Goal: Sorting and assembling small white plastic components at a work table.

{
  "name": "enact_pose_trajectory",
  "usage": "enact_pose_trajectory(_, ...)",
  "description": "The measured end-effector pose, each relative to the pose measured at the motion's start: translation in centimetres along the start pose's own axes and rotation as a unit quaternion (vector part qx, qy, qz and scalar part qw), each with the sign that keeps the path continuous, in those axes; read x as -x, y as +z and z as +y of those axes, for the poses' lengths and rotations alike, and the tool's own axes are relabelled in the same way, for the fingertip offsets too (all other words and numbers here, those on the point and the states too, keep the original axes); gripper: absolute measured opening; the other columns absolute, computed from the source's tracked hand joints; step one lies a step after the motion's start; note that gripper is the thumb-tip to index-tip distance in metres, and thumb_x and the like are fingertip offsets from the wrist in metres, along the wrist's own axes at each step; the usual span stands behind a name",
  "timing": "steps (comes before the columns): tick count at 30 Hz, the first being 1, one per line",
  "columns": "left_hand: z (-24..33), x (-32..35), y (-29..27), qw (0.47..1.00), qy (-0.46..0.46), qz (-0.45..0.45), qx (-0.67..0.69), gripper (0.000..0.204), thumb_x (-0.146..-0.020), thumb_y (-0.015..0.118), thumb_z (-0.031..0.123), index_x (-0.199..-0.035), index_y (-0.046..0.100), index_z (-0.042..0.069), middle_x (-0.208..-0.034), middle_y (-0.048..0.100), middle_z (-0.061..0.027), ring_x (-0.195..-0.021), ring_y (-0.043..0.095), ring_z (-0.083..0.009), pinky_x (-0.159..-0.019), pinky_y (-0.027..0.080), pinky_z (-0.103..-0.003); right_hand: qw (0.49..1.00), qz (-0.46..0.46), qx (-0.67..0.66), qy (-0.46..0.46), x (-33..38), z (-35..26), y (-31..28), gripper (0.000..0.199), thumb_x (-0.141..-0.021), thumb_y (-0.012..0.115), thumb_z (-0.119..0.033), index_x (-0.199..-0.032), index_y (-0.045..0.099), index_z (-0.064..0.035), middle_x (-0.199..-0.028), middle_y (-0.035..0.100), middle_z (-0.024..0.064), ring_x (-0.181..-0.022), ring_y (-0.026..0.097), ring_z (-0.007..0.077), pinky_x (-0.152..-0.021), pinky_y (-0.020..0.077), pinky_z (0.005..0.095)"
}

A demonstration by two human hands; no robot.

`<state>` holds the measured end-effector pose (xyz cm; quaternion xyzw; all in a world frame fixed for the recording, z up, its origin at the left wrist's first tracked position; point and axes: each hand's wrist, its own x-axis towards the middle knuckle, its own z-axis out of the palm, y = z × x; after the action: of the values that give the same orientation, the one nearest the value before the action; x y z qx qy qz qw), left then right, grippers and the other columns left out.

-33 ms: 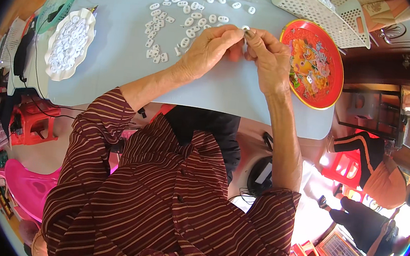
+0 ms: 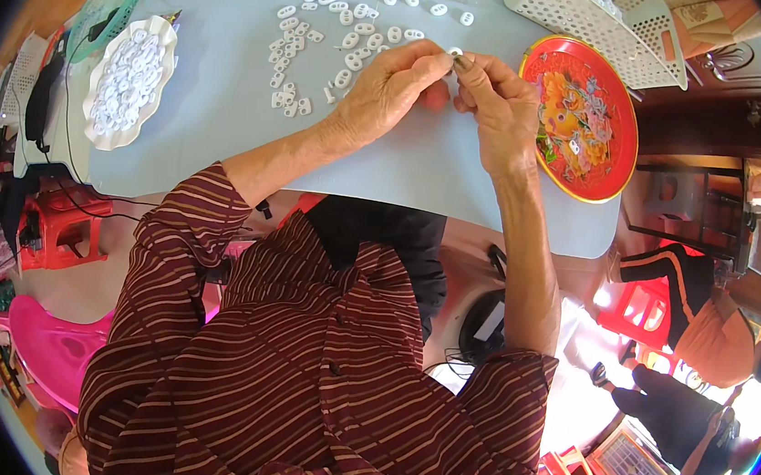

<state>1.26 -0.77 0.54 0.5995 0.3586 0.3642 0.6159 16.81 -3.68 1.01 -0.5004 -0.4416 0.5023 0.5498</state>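
Note:
My left hand (image 2: 390, 92) and my right hand (image 2: 498, 107) meet over the far half of the table, fingertips pinched together. A small white plastic piece (image 2: 456, 52) shows at the tips between them; most of it is hidden by the fingers. Beyond and left of my hands, many white oval pieces with holes (image 2: 364, 28) lie scattered. Smaller white blocks (image 2: 281, 48) sit in a loose cluster further left. At the left, a white wavy-edged dish (image 2: 165, 79) is heaped with white pieces. A red round tray (image 2: 628, 124) with a flower print, right of my right hand, bears one small white piece (image 2: 575, 147).
The grey-blue table (image 2: 199, 128) spans the far side. A white perforated basket (image 2: 592, 34) stands at the far right, a green basket (image 2: 115, 1) at the far left. Red stools (image 2: 65, 226) and a pink chair (image 2: 55, 339) stand around. Two people (image 2: 701, 433) are off to the right.
The fingers of my left hand have shifted up slightly around the small piece. All else looks the same.

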Motion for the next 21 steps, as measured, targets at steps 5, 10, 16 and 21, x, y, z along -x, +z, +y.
enact_pose_trajectory(5,-1.2,-0.4,0.0,0.993,0.113,0.027,-0.018,0.015,-0.09,0.054,0.016,-0.094,0.055,0.002,-0.075,0.054,-0.0006,-0.071,0.051,-0.0076,-0.066,0.043,-0.023,0.999,0.007,0.029,0.015,0.7,0.2,0.0,0.022,-0.088,0.064,-0.021,-0.091,0.066,0.0007,-0.064,0.05,-0.0025,-0.059,0.044,0.0075,-0.055,0.0385,0.0232)
enact_pose_trajectory(10,-1.4,-0.4,-0.3,0.992,0.108,-0.001,-0.071,0.012,-0.087,0.057,0.006,-0.097,0.055,0.0,-0.082,0.055,0.0005,-0.074,0.05,-0.0059,-0.068,0.042,-0.021,1.0,-0.005,-0.007,0.002,1.0,1.3,-0.3,0.02,-0.09,0.061,-0.018,-0.092,0.066,0.0013,-0.07,0.058,0.0,-0.06,0.047,0.0057,-0.055,0.0423,0.0213)
enact_pose_trajectory(16,-1.6,-0.6,-0.2,0.994,0.071,0.001,-0.08,0.012,-0.085,0.058,0.005,-0.096,0.057,0.001,-0.081,0.055,0.0016,-0.073,0.049,-0.0049,-0.067,0.042,-0.02,0.997,0.0,-0.072,0.001,1.1,1.5,-0.8,0.02,-0.093,0.055,-0.016,-0.096,0.063,0.0028,-0.076,0.059,0.0018,-0.061,0.048,0.006,-0.056,0.0444,0.0219)
enact_pose_trajectory(21,-0.8,-0.6,0.0,0.992,0.058,-0.01,-0.11,0.013,-0.082,0.056,0.007,-0.093,0.056,0.001,-0.074,0.056,0.0003,-0.068,0.052,-0.0057,-0.058,0.042,-0.022,0.997,0.026,-0.06,-0.036,1.3,1.8,-0.6,0.017,-0.091,0.058,-0.014,-0.095,0.063,0.0015,-0.076,0.06,0.0012,-0.061,0.05,0.0051,-0.055,0.0446,0.0219)
